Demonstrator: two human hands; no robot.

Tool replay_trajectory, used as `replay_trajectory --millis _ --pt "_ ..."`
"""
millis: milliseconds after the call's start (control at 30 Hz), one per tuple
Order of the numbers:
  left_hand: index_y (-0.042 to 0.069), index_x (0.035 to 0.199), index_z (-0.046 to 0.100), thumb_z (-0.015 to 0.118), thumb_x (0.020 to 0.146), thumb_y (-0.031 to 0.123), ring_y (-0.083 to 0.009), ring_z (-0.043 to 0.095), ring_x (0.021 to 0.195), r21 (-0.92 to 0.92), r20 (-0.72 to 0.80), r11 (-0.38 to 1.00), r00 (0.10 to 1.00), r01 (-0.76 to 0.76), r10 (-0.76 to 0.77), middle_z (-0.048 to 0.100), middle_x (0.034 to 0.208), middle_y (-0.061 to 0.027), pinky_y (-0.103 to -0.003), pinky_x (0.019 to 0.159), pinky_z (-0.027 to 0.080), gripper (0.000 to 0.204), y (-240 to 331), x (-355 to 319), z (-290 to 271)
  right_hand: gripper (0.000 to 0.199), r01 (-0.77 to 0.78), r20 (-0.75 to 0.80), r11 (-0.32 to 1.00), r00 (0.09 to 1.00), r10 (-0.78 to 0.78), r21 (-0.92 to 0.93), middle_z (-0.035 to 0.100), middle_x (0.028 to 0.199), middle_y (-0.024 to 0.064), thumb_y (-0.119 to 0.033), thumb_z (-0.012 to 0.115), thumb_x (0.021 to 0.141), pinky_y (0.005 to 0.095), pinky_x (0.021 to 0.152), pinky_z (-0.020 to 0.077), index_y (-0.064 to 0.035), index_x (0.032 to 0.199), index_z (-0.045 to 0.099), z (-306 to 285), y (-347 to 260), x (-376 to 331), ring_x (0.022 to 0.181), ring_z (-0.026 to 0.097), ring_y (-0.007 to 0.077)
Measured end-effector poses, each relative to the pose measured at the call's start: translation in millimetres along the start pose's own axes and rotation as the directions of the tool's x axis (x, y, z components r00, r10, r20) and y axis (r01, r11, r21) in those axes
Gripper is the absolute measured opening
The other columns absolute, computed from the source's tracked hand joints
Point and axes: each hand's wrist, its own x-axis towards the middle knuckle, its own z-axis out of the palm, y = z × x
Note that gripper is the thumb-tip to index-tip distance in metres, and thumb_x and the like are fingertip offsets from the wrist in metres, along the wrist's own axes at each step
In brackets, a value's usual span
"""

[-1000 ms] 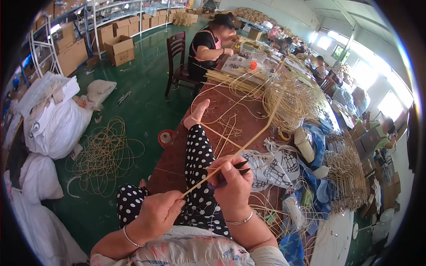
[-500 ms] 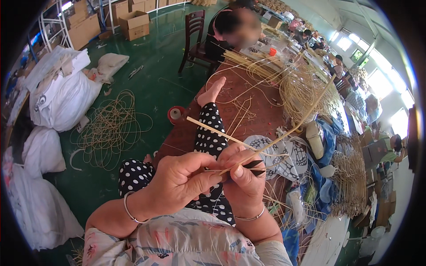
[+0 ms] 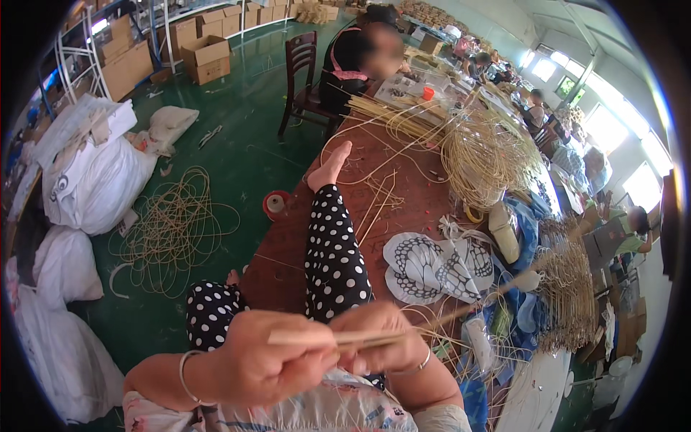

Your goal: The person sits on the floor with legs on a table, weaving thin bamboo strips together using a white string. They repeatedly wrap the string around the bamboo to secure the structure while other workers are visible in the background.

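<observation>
A pale, thin bamboo strip (image 3: 299,337) lies across both my hands, low in front of my lap. My left hand (image 3: 270,363) is closed on it, with its flat end lying over the knuckles. Close beside it, my right hand (image 3: 381,331) is also closed around the strip. From there a long, motion-blurred length (image 3: 468,309) slants away to the upper right. Whatever lies between the fingertips is hidden and smeared. Just beyond my right hand, white sheets with a black butterfly-wing pattern (image 3: 416,268) rest on the reddish-brown table (image 3: 284,277).
My leg in dotted trousers (image 3: 335,252) stretches along the tabletop. Coiled strips (image 3: 482,155) and bundled wire-like pieces (image 3: 565,295) lie to the right. A tangled coil (image 3: 173,234) and white sacks (image 3: 101,173) occupy the green floor. A co-worker (image 3: 353,61) sits at the far end.
Both hands have drawn down toward my lap and closed into fists. The strip has swung lower and flatter, its short end now across my left hand. The view has shifted slightly.
</observation>
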Motion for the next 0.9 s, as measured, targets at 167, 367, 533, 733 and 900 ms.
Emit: replay_trajectory --millis 167,367,533,733,900 --pt "-0.002 0.076 0.058 0.056 0.073 -0.004 -0.0100 0.051 0.045 -0.068 -0.126 0.988 0.981 0.137 -0.144 0.055 0.058 -0.0050 -0.022 0.041 0.040 0.004 11.5 -6.0 -18.4 0.016 0.004 0.406 1.000 0.914 -0.004 0.001 0.061 0.080 0.0138 -0.009 0.060 0.079 0.0326 0.063 0.0447 0.0051 0.085 0.056 24.4 -30.7 5.5 0.072 0.058 0.0268" --pt "-0.002 0.076 0.058 0.058 0.076 0.000 -0.0040 0.045 0.047 -0.052 -0.285 0.948 0.905 0.313 -0.314 0.053 0.057 -0.0005 -0.019 0.042 0.034 0.002 -9.8 -6.7 -11.6 0.014 -0.014 0.687 0.995 0.722 0.076 -0.095 0.061 0.076 0.0129 -0.009 0.058 0.081 0.0339 0.058 0.0453 0.0044 0.084 0.057 -7.1 -30.6 -5.8 0.067 0.059 0.0287" --pt "-0.002 0.077 0.057 0.056 0.078 0.000 -0.0021 0.042 0.051 -0.084 -0.262 0.937 0.899 0.340 -0.350 0.053 0.058 -0.0001 -0.018 0.045 0.034 0.003 -26.6 -3.7 -15.1 0.009 0.072 0.448 0.977 0.893 0.026 -0.199 0.059 0.069 0.0122 -0.006 0.059 0.077 0.0329 0.051 0.0437 0.0032 0.077 0.058 -11.2 -64.5 -47.4 0.058 0.056 0.0262" --pt "-0.001 0.077 0.057 0.056 0.078 0.001 -0.0025 0.044 0.048 -0.217 -0.185 0.904 0.894 0.368 -0.409 0.053 0.056 0.0005 -0.019 0.043 0.036 0.003 -26.4 -7.8 -12.0 0.008 0.395 0.351 0.796 0.903 -0.246 -0.458 0.058 0.062 0.0124 -0.005 0.061 0.073 0.0300 0.046 0.0419 0.0023 0.069 0.059 4.7 -100.2 -70.9 0.050 0.053 0.0230" --pt "0.001 0.077 0.058 0.055 0.079 0.006 -0.0055 0.050 0.048 -0.185 -0.044 0.900 0.912 0.394 -0.408 0.057 0.058 -0.0020 -0.020 0.045 0.041 0.006 -9.1 -7.1 -9.0 0.010 0.301 0.009 0.790 0.937 -0.350 -0.534 0.057 0.057 0.0126 -0.004 0.063 0.069 0.0276 0.041 0.0405 0.0016 0.062 0.059 -14.2 -78.4 -59.6 0.043 0.051 0.0202"
